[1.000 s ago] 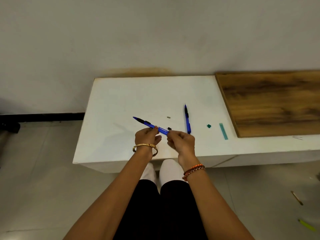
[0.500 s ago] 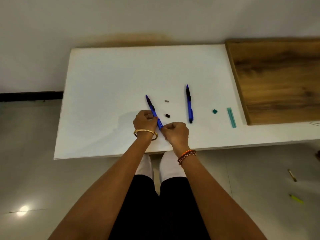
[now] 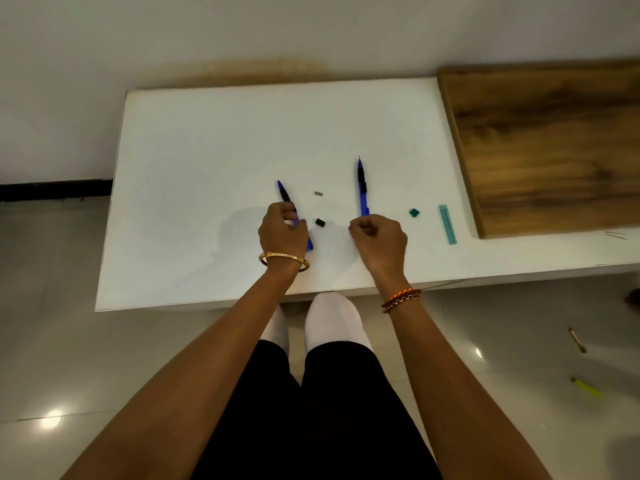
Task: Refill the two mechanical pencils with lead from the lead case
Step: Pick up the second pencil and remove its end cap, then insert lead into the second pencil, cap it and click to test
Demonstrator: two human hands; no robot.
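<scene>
On the white table (image 3: 207,150), my left hand (image 3: 282,232) is closed around a blue mechanical pencil (image 3: 285,194). Its tip points away from me and its rear end pokes out by my wrist. A second blue pencil (image 3: 362,188) lies flat to the right, tip away. My right hand (image 3: 379,239) is curled in a loose fist just below that pencil's rear end, with nothing visible in it. The teal lead case (image 3: 447,224) lies further right, and its small green cap (image 3: 414,212) rests apart from it.
Between the pencils lie a small black cap (image 3: 320,222) and a tiny grey piece (image 3: 319,193). A wooden board (image 3: 554,150) covers the table's right side, with thin loose leads (image 3: 614,234) near its front corner. A yellow-green pen (image 3: 587,387) and a stick (image 3: 577,340) lie on the floor.
The held pencil came down to the table with my left hand. My right hand let go of its rear end and moved right, to below the second pencil.
</scene>
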